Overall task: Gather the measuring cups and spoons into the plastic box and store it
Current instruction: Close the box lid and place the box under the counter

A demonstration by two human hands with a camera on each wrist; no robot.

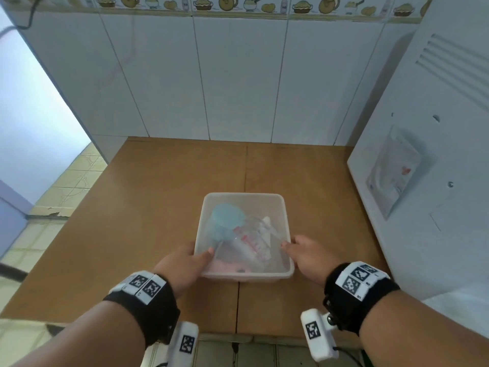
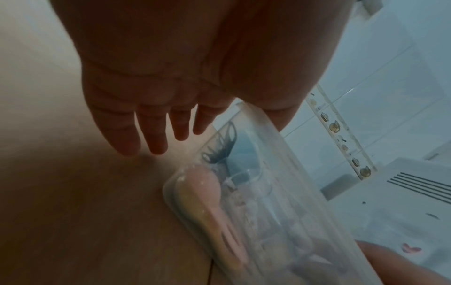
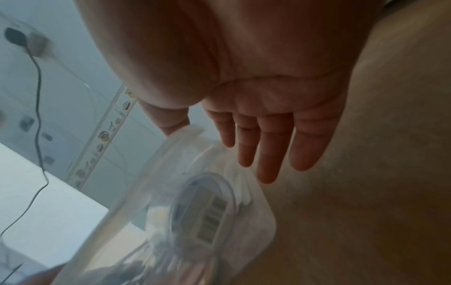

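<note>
A translucent plastic box (image 1: pixel 243 195) stands on the wooden counter (image 1: pixel 148 207), near its front edge. Inside lie a blue measuring cup (image 1: pixel 228 219), a clear measuring cup with red markings (image 1: pixel 251 241) and pink spoons (image 1: pixel 227 267). My left hand (image 1: pixel 197 254) is at the box's left wall, thumb over the rim. My right hand (image 1: pixel 293 246) mirrors it at the right wall. In the left wrist view the left hand's fingers (image 2: pixel 156 135) are straight, beside the box (image 2: pixel 280 154) and the pink spoons (image 2: pixel 207 192). The right hand's fingers (image 3: pixel 266 154) are straight too, beside the box (image 3: pixel 258 221).
A white appliance (image 1: pixel 428 168) stands close on the right of the box. A white tiled wall (image 1: pixel 238 75) closes the back of the counter. The counter ends at the left over floor tiles (image 1: pixel 53 197). A black cable (image 3: pixel 37 96) hangs from a wall plug.
</note>
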